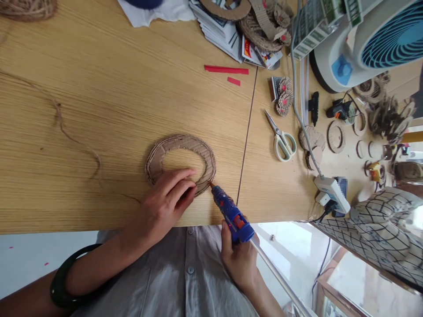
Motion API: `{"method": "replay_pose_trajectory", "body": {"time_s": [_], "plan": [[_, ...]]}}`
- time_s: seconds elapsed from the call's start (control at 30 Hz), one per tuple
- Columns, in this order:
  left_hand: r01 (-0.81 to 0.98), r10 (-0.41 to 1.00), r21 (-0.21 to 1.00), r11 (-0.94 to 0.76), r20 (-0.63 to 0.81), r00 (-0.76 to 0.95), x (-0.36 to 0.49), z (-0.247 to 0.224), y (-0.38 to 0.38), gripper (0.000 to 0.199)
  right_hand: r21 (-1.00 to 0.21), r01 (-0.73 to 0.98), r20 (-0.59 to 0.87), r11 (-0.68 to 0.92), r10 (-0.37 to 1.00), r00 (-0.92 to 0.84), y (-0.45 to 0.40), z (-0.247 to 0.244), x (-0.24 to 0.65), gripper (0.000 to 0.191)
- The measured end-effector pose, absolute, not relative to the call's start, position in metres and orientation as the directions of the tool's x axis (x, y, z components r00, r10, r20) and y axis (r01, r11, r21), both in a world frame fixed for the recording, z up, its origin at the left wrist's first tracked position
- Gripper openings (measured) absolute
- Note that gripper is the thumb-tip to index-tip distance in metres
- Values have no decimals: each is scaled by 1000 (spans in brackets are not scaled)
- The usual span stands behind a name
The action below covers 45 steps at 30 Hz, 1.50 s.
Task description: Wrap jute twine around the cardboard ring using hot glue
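Observation:
A cardboard ring [155, 158] with twine around its outer edge lies flat near the table's front edge. My left hand [168, 198] rests over the ring's lower left, its fingers close together and pressed on the ring's near side. My right hand [241, 257] is wrapped round a blue glue gun [231, 213] at the table edge. The gun's tip touches or nearly touches the ring's lower right edge. A long white glue stick [277, 275] sticks out of the gun's back. Loose twine [76, 141] trails across the table to the left, toward my left hand.
White-handled scissors [280, 138] lie right of the table seam. Red strips [226, 69] are further back. A white fan [343, 61], cardboard rings [336, 136] and a power strip [333, 193] with its cable stand to the right. A twine ball [28, 9] sits back left.

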<state>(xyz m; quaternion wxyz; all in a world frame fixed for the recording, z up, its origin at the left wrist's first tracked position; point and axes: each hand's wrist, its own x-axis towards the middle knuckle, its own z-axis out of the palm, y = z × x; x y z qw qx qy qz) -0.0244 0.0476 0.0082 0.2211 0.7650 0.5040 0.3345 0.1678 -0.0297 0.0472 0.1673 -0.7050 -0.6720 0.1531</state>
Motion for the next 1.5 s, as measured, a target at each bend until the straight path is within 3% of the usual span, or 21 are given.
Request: {"method": "replay_pose_trajectory", "body": {"time_s": [0.6, 0.8, 1.2, 1.5], "plan": [[605, 918, 690, -397, 289, 273, -24, 9, 47, 17, -436, 895, -52, -94, 996, 79, -35, 46, 171, 24], [580, 905, 695, -425, 307, 295, -26, 12, 47, 16, -434, 898, 76, -73, 990, 117, -36, 47, 176, 24], [555, 894, 705, -442, 299, 333, -26, 12, 48, 15, -528, 840, -43, -126, 992, 121, -37, 40, 174, 20], [559, 899, 709, -431, 289, 328, -27, 12, 48, 15, -507, 847, -70, -163, 986, 148, -39, 40, 173, 24]]}}
